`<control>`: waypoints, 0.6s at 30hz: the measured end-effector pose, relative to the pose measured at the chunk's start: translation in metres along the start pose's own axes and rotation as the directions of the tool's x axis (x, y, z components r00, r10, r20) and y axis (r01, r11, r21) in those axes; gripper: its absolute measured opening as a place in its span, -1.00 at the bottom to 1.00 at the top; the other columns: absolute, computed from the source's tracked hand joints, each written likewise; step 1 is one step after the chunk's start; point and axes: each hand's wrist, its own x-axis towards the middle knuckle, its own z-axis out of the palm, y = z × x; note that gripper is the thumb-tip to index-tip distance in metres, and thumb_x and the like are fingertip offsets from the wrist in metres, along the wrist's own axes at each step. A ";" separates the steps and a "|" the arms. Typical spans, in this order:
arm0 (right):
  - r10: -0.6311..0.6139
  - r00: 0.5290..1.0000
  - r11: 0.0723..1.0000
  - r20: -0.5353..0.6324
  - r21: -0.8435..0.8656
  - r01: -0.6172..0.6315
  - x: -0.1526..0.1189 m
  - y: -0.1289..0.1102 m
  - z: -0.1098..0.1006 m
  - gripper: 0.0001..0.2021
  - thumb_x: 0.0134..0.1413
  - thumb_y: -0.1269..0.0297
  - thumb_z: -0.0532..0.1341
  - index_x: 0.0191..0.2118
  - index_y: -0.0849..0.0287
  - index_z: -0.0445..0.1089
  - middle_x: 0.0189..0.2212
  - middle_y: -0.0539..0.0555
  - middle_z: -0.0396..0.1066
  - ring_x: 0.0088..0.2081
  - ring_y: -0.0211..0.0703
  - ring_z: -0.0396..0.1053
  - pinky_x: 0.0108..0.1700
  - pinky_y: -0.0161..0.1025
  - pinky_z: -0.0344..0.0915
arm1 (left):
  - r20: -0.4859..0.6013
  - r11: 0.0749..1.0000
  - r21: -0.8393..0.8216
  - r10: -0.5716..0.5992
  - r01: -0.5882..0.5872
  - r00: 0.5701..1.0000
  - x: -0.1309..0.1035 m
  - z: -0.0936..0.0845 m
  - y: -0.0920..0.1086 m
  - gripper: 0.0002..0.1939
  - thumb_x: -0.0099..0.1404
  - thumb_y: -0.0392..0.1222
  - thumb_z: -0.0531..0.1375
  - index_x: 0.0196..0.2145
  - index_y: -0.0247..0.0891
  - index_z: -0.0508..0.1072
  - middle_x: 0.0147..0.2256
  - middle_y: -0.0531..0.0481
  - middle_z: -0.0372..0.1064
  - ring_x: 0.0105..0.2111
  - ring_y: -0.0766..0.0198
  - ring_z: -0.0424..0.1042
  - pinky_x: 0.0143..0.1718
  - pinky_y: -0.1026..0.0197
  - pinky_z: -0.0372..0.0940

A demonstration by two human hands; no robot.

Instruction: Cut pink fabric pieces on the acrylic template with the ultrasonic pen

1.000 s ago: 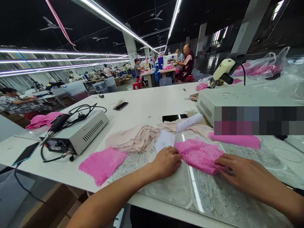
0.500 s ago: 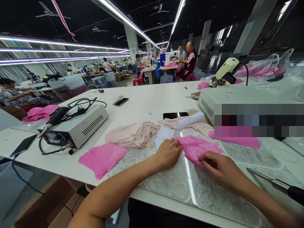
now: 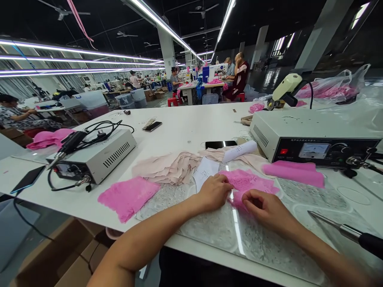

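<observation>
A piece of pink lace fabric (image 3: 254,181) lies on the clear sheet between my hands. My left hand (image 3: 214,193) is closed at the left edge of this lace, its fingertips partly hidden. With thumb and index finger together, my right hand (image 3: 265,207) pinches the near edge of the same lace, which bunches between the two hands. Just beyond my left hand is a white paper template (image 3: 206,170) with small holes. Another pink lace piece (image 3: 128,198) rests flat to the left, beside a stack of beige fabric pieces (image 3: 170,168).
A pointed metal tool with a black handle (image 3: 369,243) lies at the right. Grey control boxes stand at left (image 3: 113,153) and right (image 3: 314,123). A rolled white template (image 3: 240,151), folded pink fabric (image 3: 296,173) and a phone (image 3: 220,144) lie beyond my hands. Other people sit farther off.
My right hand has moved a little left, closer to my left hand. The lace's near edge has shifted and bunched between them. My left hand has barely moved.
</observation>
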 end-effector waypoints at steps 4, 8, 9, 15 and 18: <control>0.102 0.986 0.976 0.132 0.179 -0.125 -0.011 0.000 -0.014 -0.60 0.12 -0.10 0.05 -0.43 0.15 0.31 -0.61 -0.04 0.21 -0.61 -0.28 0.09 -0.58 -0.31 0.04 | -0.007 0.978 -0.207 -0.033 0.031 0.999 -0.014 -0.002 0.009 -0.69 0.29 -0.39 0.09 -0.09 -0.26 0.54 -0.04 -0.11 0.45 0.01 0.14 0.39 0.08 0.11 0.27; 0.174 0.965 0.933 0.197 0.281 -0.225 -0.017 0.002 -0.015 -0.56 0.08 -0.18 0.10 -0.41 0.17 0.29 -0.62 -0.07 0.15 -0.62 -0.34 0.01 -0.61 -0.34 -0.06 | 0.087 0.897 -0.416 -0.123 0.148 0.989 -0.032 -0.005 0.011 -0.72 0.27 -0.30 0.12 -0.11 -0.30 0.55 -0.22 -0.07 0.54 -0.26 0.24 0.49 -0.18 0.24 0.37; 0.185 0.961 0.924 0.206 0.297 -0.242 -0.017 0.003 -0.014 -0.55 0.07 -0.19 0.10 -0.41 0.17 0.29 -0.62 -0.07 0.14 -0.62 -0.35 0.00 -0.61 -0.35 -0.06 | 0.115 0.870 -0.458 -0.148 0.185 0.982 -0.036 -0.005 0.011 -0.73 0.27 -0.26 0.15 -0.12 -0.31 0.55 -0.25 -0.05 0.54 -0.31 0.26 0.49 -0.24 0.26 0.36; 0.186 0.957 0.916 0.224 0.312 -0.251 -0.013 -0.001 -0.008 -0.54 0.07 -0.20 0.09 -0.42 0.17 0.31 -0.67 -0.09 0.11 -0.67 -0.34 -0.01 -0.64 -0.35 -0.03 | 0.257 0.699 -0.632 -0.218 0.334 0.942 -0.043 -0.003 0.016 -0.76 0.24 -0.15 0.22 -0.20 -0.35 0.56 -0.55 0.08 0.40 -0.54 0.38 0.37 -0.44 0.35 0.27; 0.142 0.979 0.949 0.147 0.261 -0.177 -0.014 -0.008 -0.011 -0.57 0.06 -0.16 0.11 -0.39 0.17 0.38 -0.60 -0.01 0.27 -0.60 -0.26 0.16 -0.57 -0.31 0.13 | 0.279 0.639 -0.673 -0.248 0.373 0.928 -0.041 0.000 0.019 -0.79 0.26 -0.14 0.20 -0.38 -0.35 0.53 -0.63 0.12 0.30 -0.60 0.42 0.29 -0.48 0.37 0.22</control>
